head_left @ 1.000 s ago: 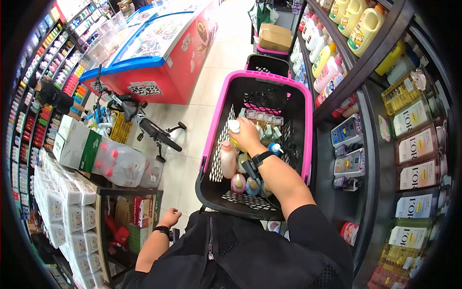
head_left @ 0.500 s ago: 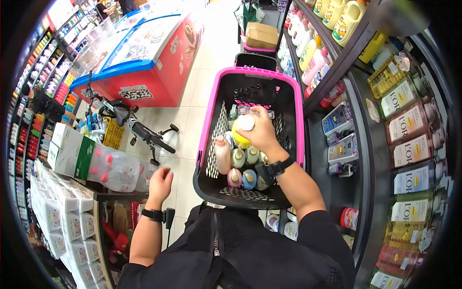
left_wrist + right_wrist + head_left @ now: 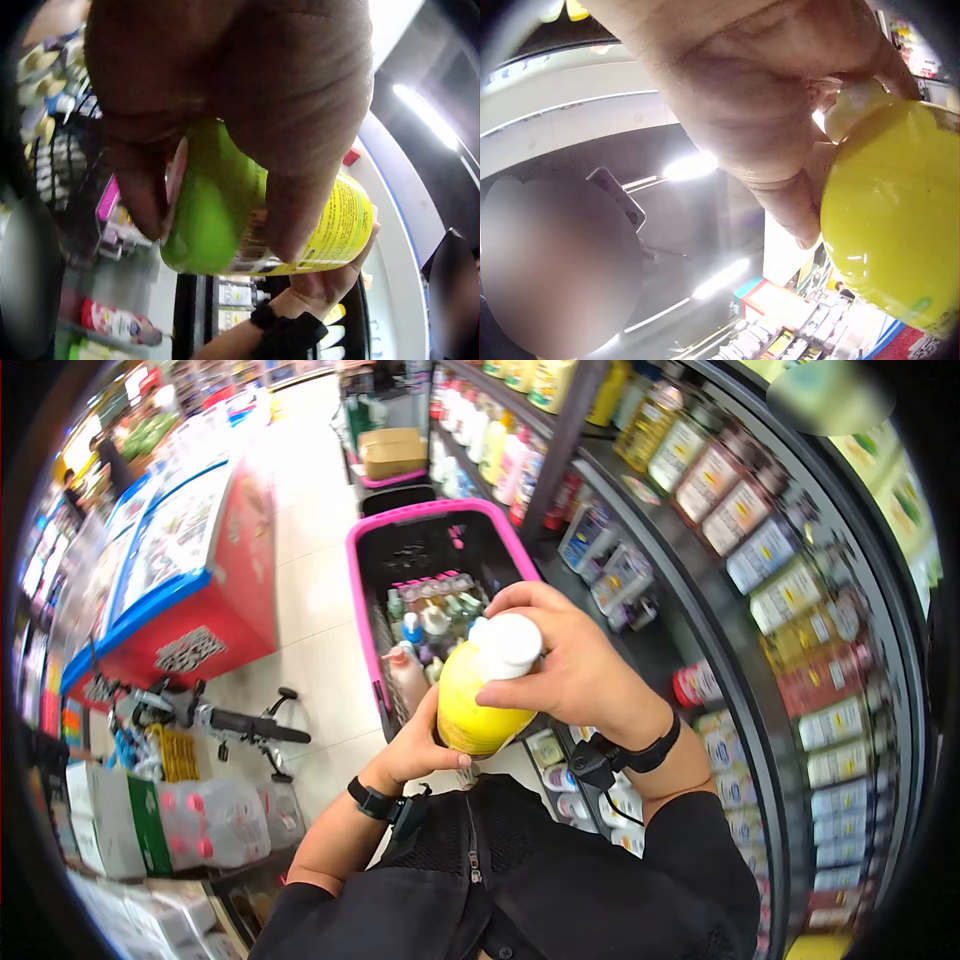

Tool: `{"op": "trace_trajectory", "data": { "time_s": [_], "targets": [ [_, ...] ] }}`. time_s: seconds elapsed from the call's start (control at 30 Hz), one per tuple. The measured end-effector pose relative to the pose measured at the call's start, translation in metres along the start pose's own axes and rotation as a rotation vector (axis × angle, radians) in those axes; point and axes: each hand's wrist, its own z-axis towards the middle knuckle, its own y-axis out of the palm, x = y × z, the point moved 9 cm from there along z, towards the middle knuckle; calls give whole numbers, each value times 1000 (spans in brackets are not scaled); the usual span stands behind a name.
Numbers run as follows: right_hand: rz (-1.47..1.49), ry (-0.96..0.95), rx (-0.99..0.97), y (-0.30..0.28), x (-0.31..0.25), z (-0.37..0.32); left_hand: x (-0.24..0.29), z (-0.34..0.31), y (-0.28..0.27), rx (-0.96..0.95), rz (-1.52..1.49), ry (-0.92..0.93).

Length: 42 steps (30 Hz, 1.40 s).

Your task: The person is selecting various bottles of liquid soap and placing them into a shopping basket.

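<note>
Both hands hold a yellow bottle with a white cap (image 3: 470,705) in front of the chest, tilted, above the near end of a black basket with a pink rim (image 3: 357,575). My right hand (image 3: 580,670) grips it near the cap, thumb across the yellow shoulder. My left hand (image 3: 412,748) holds its lower part. In the left wrist view the fingers of the left hand (image 3: 292,97) wrap a green-looking end of the bottle (image 3: 214,217), with small print on its yellow side. Inside the basket stand several pump bottles, among them a pale pink bottle (image 3: 407,680).
Shelves of bottles (image 3: 760,555) line the right side. A red freezer with a blue edge (image 3: 245,550), a small bicycle (image 3: 240,722) and a pack of large clear bottles (image 3: 225,822) are at the left. A cardboard box (image 3: 392,452) sits beyond the basket.
The right hand has lifted the yellow bottle out of the basket towards the body. The left hand, free before, has come up and taken hold of it. The view has turned right.
</note>
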Motion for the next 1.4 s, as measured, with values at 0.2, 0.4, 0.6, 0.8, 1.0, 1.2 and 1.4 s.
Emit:
{"op": "trace_trajectory", "data": {
  "time_s": [0.2, 0.4, 0.6, 0.8, 1.0, 1.2, 1.4],
  "targets": [
    [-1, 200, 20, 6, -18, -71, -29, -28, 52, -302, -274, -204],
    [589, 443, -131, -9, -36, -176, -32, -46, 130, -665, -418, -453],
    [764, 87, 226, -25, -45, -265, -55, -54, 223, -656, -494, -736],
    [706, 75, 683, -61, -62, -374, -130, -76, 296, -860, -544, -1060],
    [661, 119, 845, -85, -83, -503, -179, -102, 419, -1051, -434, -1099],
    [738, 125, 1000, -99, -106, -594, -212, -130, 508, -1029, -505, -1288],
    [587, 130, 1062, -123, -133, -647, -219, -135, 558, -1036, -482, -1349]
  ]
}}
